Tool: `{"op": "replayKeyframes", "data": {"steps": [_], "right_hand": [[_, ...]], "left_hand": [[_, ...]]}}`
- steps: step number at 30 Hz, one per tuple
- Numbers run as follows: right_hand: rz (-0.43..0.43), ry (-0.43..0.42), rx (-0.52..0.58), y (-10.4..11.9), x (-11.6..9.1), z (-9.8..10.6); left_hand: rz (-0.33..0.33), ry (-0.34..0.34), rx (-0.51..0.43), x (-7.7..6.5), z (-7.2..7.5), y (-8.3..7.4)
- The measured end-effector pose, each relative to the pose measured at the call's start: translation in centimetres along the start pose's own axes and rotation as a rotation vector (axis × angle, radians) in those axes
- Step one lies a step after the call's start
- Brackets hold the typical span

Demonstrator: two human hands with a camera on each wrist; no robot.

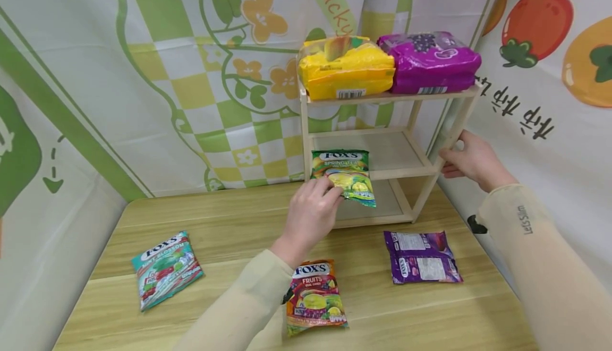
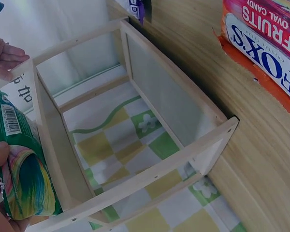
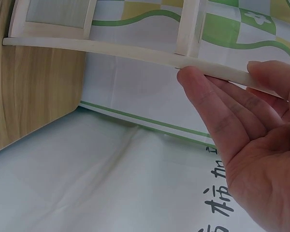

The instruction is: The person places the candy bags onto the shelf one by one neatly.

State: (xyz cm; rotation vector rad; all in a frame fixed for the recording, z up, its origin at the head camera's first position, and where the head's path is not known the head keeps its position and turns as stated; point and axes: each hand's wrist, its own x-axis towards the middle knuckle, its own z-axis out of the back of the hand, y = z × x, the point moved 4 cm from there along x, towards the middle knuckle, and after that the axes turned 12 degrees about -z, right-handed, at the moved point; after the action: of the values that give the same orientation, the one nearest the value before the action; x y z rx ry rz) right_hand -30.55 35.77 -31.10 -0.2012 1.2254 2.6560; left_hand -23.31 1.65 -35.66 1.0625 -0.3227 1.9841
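My left hand pinches the lower edge of a green Fox's Spring Tea candy bag between thumb and fingers. The bag is upright, label toward me, in front of the middle shelf of a small wooden rack. In the left wrist view the bag overlaps the edge of that shelf. At the rack's right side, my right hand holds the front upright. The right wrist view shows thumb and fingers on opposite sides of the upright.
Atop the rack sit a yellow bag and a purple bag. On the table lie a teal Mint Blossom bag at left, an orange-red Fruits bag near my left forearm, and a face-down purple bag at right. Printed cloth walls surround the table.
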Motion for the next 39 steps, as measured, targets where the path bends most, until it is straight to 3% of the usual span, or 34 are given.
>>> {"op": "replayKeyframes", "data": {"steps": [27,39], "right_hand": [[0.0,0.007,0.003,0.0,0.0,0.2],[-0.003,0.008,0.017,0.0,0.0,0.1]], "left_hand": [[0.026,-0.01,0.144,0.8,-0.8,-0.1],[0.049,-0.01,0.159,1.1,-1.2,0.1]]}}
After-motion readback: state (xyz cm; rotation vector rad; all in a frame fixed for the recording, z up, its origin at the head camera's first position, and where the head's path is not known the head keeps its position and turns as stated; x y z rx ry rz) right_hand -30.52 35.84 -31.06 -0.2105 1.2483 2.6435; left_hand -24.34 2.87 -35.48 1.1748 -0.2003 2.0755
